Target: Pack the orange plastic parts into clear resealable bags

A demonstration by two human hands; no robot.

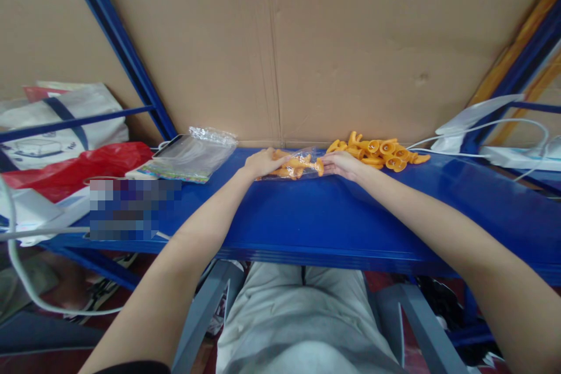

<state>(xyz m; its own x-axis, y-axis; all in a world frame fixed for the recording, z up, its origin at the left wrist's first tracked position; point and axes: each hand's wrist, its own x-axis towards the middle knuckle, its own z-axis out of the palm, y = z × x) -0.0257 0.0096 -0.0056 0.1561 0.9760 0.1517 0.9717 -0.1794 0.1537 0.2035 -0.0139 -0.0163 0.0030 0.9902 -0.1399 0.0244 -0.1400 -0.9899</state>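
Observation:
A clear plastic bag filled with several orange, horn-shaped plastic pieces lies on the blue table, between my hands. My left hand grips its left end, the fingers reaching over the top. At the opposite end, my right hand has its fingers closed against the plastic. Just beyond the right hand sits a loose pile of the same orange pieces, some with their hollow round ends facing me.
A stack of flat clear bags lies left on the blue table. Farther left are a red plastic bag and a white tote bag. A cardboard wall closes the back; white cables run at both sides.

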